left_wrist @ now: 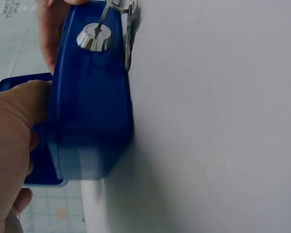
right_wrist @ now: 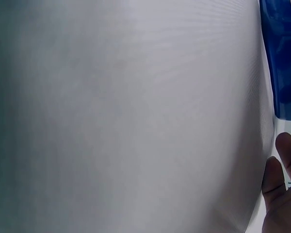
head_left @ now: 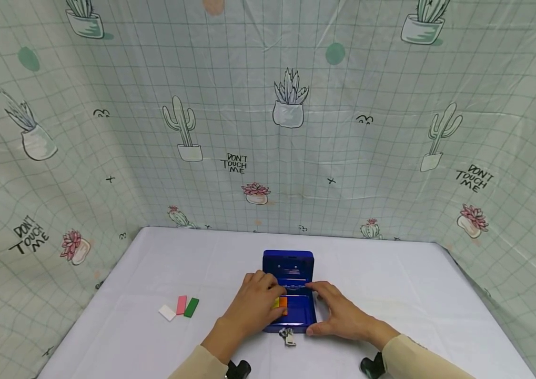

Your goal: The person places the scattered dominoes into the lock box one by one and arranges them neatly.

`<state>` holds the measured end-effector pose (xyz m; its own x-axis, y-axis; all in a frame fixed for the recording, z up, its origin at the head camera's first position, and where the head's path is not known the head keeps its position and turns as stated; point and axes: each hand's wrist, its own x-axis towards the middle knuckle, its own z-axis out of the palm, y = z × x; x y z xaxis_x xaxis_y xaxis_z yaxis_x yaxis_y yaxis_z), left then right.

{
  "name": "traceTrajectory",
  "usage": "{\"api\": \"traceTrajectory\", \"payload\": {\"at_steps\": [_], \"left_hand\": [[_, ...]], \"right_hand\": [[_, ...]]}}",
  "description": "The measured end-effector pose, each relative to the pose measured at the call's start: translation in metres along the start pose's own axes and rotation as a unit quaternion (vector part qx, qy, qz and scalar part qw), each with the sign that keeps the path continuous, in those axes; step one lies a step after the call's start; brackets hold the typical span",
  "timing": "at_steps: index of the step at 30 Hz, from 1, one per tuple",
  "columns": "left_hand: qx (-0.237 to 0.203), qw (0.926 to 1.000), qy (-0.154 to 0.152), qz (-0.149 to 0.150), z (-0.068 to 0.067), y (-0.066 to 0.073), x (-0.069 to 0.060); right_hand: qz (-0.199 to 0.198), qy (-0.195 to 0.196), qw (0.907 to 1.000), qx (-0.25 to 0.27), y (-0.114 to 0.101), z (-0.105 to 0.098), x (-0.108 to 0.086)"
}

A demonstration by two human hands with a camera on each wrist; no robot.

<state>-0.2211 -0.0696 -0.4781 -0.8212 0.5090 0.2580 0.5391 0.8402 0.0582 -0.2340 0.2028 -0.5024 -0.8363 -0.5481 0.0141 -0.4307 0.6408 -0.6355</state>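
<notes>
A blue metal cash box (head_left: pixel 302 313) stands on the table with its lid (head_left: pixel 289 261) raised. At its left side, my left hand (head_left: pixel 254 304) reaches inside, fingers and thumb over a yellow block (head_left: pixel 276 302) and an orange block (head_left: pixel 284 305). The hand partly covers the yellow block, so whether it pinches it is unclear. Along the right side, my right hand (head_left: pixel 343 311) touches the box, thumb at the front corner and a finger near the hinge. A key (left_wrist: pixel 105 14) sits in the front lock (left_wrist: pixel 94 37), with a key ring (left_wrist: pixel 128 7) hanging from it.
Left of the box lie a white block (head_left: pixel 167 312), a pink block (head_left: pixel 181 305) and a green block (head_left: pixel 191 307). A white cloth covers the table (head_left: pixel 391 279). Behind it hangs a cactus-print curtain (head_left: pixel 315 152).
</notes>
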Motion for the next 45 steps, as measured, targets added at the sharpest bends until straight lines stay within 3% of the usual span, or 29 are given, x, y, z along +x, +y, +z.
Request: {"api": "traceTrajectory", "payload": {"at_steps": [6, 10, 13, 18, 23, 31, 45], "left_hand": [[-0.001, 0.9993, 0.033, 0.019, -0.021, -0.026, -0.022], [0.018, 0.9978, 0.058, 0.028, -0.036, -0.058, -0.041], [0.030, 0.9974, 0.059, 0.029, -0.046, -0.083, -0.055], [0.021, 0.9997, -0.010, 0.003, -0.060, -0.116, -0.075], [0.004, 0.9964, -0.080, -0.027, -0.067, -0.139, -0.089], [-0.005, 0.9938, -0.109, -0.023, -0.062, -0.151, -0.098], [-0.002, 0.9915, -0.126, -0.034, -0.058, -0.150, -0.091]], "right_hand": [[0.016, -0.004, 0.9999, -0.002, 0.000, 0.000, 0.001], [0.020, -0.004, 0.9998, -0.007, 0.001, 0.000, 0.001], [0.021, -0.005, 0.9997, -0.008, 0.002, 0.000, 0.001], [0.021, -0.004, 0.9997, -0.008, 0.002, 0.000, 0.000], [0.013, -0.005, 0.9999, -0.009, 0.001, 0.001, 0.000], [0.022, -0.010, 0.9997, 0.005, 0.001, 0.001, 0.001], [0.030, -0.011, 0.9994, 0.008, 0.001, 0.002, 0.001]]}}
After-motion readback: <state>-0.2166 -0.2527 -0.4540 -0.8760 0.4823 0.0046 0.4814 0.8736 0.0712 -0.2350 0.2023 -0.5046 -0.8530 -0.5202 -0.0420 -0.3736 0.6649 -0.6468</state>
